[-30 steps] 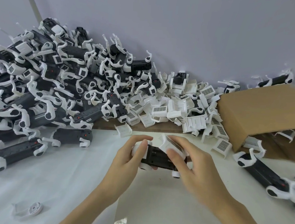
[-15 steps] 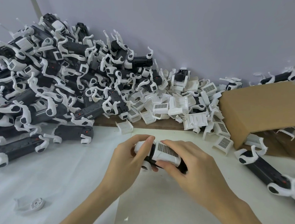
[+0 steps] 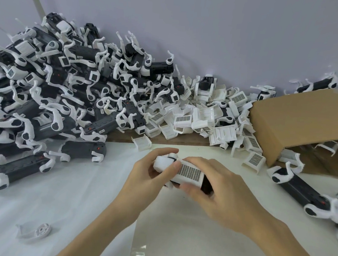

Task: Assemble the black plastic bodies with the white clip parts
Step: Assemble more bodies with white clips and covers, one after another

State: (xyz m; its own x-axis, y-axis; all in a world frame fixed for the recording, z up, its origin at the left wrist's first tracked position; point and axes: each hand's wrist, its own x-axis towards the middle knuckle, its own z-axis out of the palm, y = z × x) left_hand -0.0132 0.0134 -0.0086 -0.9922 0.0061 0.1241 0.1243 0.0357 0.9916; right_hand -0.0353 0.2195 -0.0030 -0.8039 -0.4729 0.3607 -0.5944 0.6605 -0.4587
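The white clip now lies grille-up along the black body, covering more of it than a second ago. Left hand fingers grip its left end; right hand fingers pinch the clip, above the desk.

near the centre of the frame we see a white clip part with a dark grid patch on its upper face, seated over a black plastic body of which only a dark end shows at the right. a heap of black bodies with white arms fills the left, and loose white clips lie in the upper middle.
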